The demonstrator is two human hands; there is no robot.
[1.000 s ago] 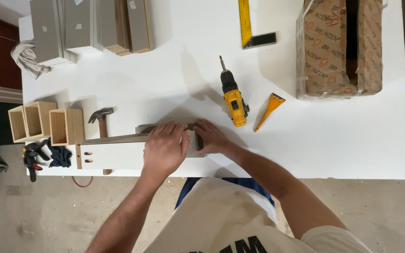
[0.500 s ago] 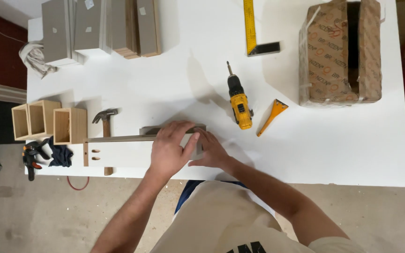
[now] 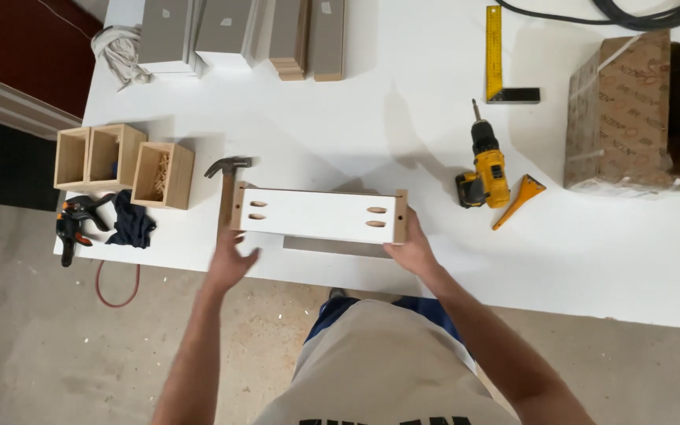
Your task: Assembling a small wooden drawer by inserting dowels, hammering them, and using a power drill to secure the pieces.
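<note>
A white panel (image 3: 316, 215) with wooden end edges and several wooden dowels in its face is tipped up near the table's front edge. My right hand (image 3: 409, 248) grips its right lower corner. My left hand (image 3: 230, 260) hovers open just below the panel's left end, blurred, not touching it. A hammer (image 3: 227, 179) lies just behind the panel's left end. A grey strip (image 3: 336, 247) lies on the table under the panel.
On the white table (image 3: 592, 260): a yellow drill (image 3: 485, 167), an orange scraper (image 3: 519, 200), a yellow square ruler (image 3: 497, 55), a cardboard box (image 3: 631, 114), grey panels (image 3: 238, 31), wooden boxes (image 3: 120, 161), a clamp (image 3: 72, 224) and a dark cloth (image 3: 129, 224).
The panel was lying flat under both hands; it now stands turned up with its white dowelled face showing. My left hand has come off it and moved left; my right hand shifted to the right end.
</note>
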